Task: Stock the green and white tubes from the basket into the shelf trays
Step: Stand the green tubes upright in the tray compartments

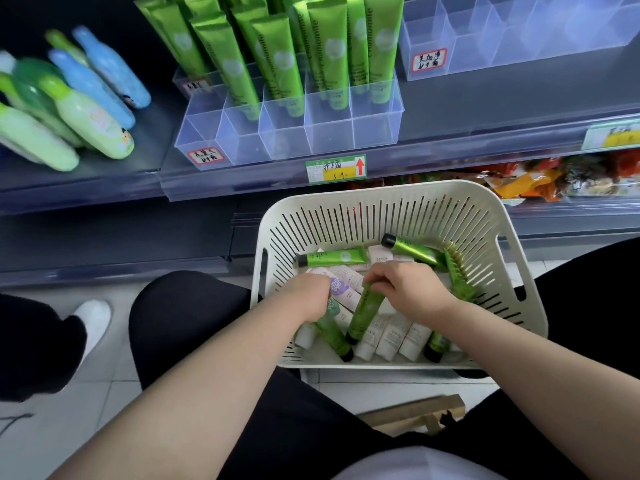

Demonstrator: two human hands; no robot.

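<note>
Evidently picking; right hand (408, 292) clasps a green tube (365, 311) beneath its fingers; left hand (304, 296) curls, grip unclear; next, lift into the tray (242, 140).

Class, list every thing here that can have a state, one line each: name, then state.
Basket, holds loose tubes.
Right hand, pinching the end of a green tube.
Left hand, fingers curled down among the tubes; grip unclear.
Left tray, front row empty, green tubes standing behind.
Right tray, visible cells empty.
</note>
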